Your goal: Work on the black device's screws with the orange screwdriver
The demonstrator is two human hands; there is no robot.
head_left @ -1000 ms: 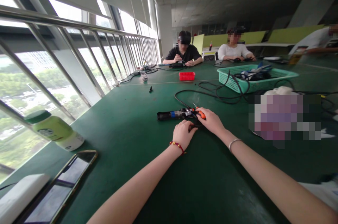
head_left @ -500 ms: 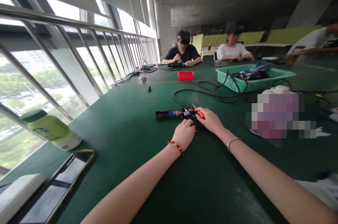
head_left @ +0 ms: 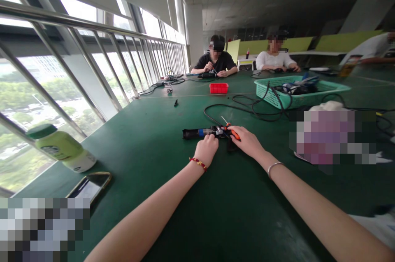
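Note:
A black cylindrical device (head_left: 193,133) with a blue band lies on the green table, its right part showing exposed metal and wires. My left hand (head_left: 207,149) has its fingers curled against the near side of that device, around its middle; the fingertips are hidden. In my right hand (head_left: 247,141) is an orange-handled screwdriver (head_left: 235,134), its thin shaft slanting up and left above the table. The right hand's fingers are closed around the handle, next to the device's right end. A black cable (head_left: 212,107) runs near the device.
Beyond the device stand a red tray (head_left: 219,88) and a green basket (head_left: 265,89) with cables. A small black part (head_left: 175,103) lies farther off. To the left are a bottle (head_left: 63,148) and a phone (head_left: 92,185). Two people sit across the table, another at far right.
My left hand has shifted left along the device, away from my right hand. The screwdriver's shaft now shows more, pointing up and left.

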